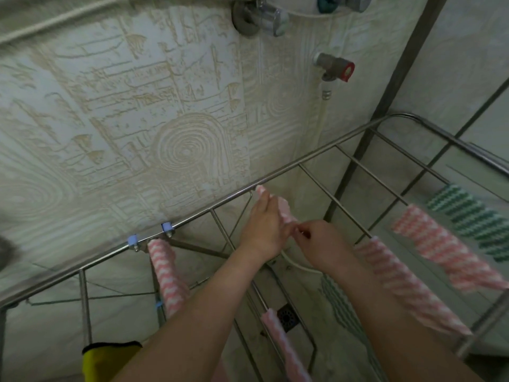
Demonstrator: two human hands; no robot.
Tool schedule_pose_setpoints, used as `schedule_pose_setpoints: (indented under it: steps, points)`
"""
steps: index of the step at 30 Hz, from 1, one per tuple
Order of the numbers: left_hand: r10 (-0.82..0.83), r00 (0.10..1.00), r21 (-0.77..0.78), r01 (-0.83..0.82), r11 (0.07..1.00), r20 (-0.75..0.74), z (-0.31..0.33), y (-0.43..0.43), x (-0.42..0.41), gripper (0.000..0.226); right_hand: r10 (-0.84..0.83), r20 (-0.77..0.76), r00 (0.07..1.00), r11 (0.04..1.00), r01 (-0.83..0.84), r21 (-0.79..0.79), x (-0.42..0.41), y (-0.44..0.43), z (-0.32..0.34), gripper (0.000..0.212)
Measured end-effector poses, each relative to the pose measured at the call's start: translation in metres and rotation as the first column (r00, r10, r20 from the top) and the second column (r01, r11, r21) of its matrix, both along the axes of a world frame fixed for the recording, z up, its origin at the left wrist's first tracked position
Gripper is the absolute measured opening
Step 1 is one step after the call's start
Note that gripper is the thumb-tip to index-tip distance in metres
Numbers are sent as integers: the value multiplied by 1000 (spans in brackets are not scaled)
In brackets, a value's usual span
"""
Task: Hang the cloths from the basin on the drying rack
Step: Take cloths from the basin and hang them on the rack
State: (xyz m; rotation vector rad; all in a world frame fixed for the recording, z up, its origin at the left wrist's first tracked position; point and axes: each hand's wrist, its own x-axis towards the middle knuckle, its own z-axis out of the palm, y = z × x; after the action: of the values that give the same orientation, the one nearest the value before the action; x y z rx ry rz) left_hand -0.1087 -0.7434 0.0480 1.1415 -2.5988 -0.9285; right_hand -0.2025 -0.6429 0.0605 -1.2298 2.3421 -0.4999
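Observation:
A metal drying rack (316, 158) stands against a patterned wall. Both hands hold one pink-and-white striped cloth (285, 209) at the rack's far rail. My left hand (264, 230) grips its upper part near the rail, and my right hand (316, 244) pinches its lower edge. Other pink striped cloths hang on rungs: one at the left (166, 274), two at the right (405, 282) (446, 249), one at the bottom centre (286, 348). A green striped cloth (471, 216) hangs at the far right. The basin is out of view.
A yellow cloth (110, 359) hangs at the lower left. Taps and a red-handled valve (337, 68) stick out of the wall above. A floor drain (287, 317) shows beneath the rack. Another green striped cloth (341, 301) hangs under my right forearm.

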Motion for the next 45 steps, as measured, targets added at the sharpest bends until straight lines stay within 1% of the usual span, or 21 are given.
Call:
schedule_pose_setpoints:
  steps: [3, 6, 8, 10, 11, 13, 16, 18, 19, 20, 22, 23, 25, 27, 30, 33, 35, 38, 42, 44, 45]
  points:
    - [1, 1000, 28, -2, 1000, 24, 2, -5, 0, 83, 17, -49, 999, 999, -18, -30, 1, 1, 2, 30]
    - [8, 1000, 9, -8, 1000, 28, 0, -6, 2, 83, 35, -130, 991, 999, -37, -10, 2, 5, 5, 25]
    - [-19, 1000, -59, 20, 998, 5, -2, 2, 3, 76, 36, -181, 983, 999, -34, 16, 3, 9, 8, 22]
    - [-37, 999, -61, 35, 998, -40, -6, 14, 4, 61, 28, -209, 978, 1000, -25, 18, 4, 12, 9, 20]
    - [-23, 998, -52, 20, 998, -60, -7, 19, 4, 54, 30, -193, 981, 1000, -28, 12, 3, 12, 9, 20]
    - [-17, 997, -41, 14, 999, -76, -7, 25, 3, 48, 12, -128, 992, 1000, -12, -2, 1, 15, 6, 23]
    - [-19, 997, -39, 16, 999, -74, -5, 27, 4, 50, 43, -61, 997, 999, -41, 30, 2, 23, 9, 24]
    - [3, 997, -28, -5, 1000, -76, -2, 32, 5, 49, 25, -12, 1000, 1000, -25, -4, 4, 35, 16, 19]
    - [39, 993, -5, -40, 999, -110, 0, 35, 6, 46, 2, 17, 1000, 999, -1, -39, 5, 41, 19, 16]
    - [101, 983, 50, -95, 994, -151, 4, 39, 9, 42, -31, 41, 999, 996, 34, -77, 6, 47, 22, 17]
    - [238, 942, 188, -196, 962, -237, 15, 56, 14, 35, -94, 77, 993, 988, 103, -119, 6, 68, 30, 29]
    - [279, 924, 244, -217, 945, -261, 22, 68, 18, 33, -112, 94, 989, 983, 124, -136, 7, 79, 33, 33]
    - [307, 907, 292, -222, 930, -288, 31, 94, 28, 24, -109, 119, 987, 975, 130, -182, 10, 100, 39, 36]
    - [315, 894, 328, -208, 922, -319, 37, 118, 37, 16, -119, 148, 982, 963, 151, -222, 14, 120, 45, 34]
    - [298, 888, 365, -163, 916, -350, 53, 160, 51, 26, -157, 255, 954, 933, 228, -278, 21, 158, 60, 23]
    - [225, 897, 408, -55, 912, -381, 75, 209, 62, 33, -195, 330, 924, 894, 306, -327, 26, 199, 74, 26]
    - [139, 906, 387, 29, 922, -399, 83, 237, 65, 39, -227, 405, 886, 864, 375, -336, 28, 228, 83, 21]
    - [-10, 926, 337, 147, 930, -378, 88, 277, 66, 40, -315, 439, 842, 823, 473, -316, 34, 278, 92, 18]
    - [-241, 913, 224, 324, 919, -330, 94, 325, 67, 29, -440, 364, 821, 782, 549, -296, 53, 345, 98, 18]
    - [-391, 874, 163, 447, 879, -289, 93, 354, 65, 24, -520, 286, 805, 760, 589, -275, 69, 385, 99, 17]
    - [-444, 854, 138, 491, 860, -272, 89, 363, 65, 25, -540, 232, 809, 769, 586, -255, 75, 398, 98, 15]
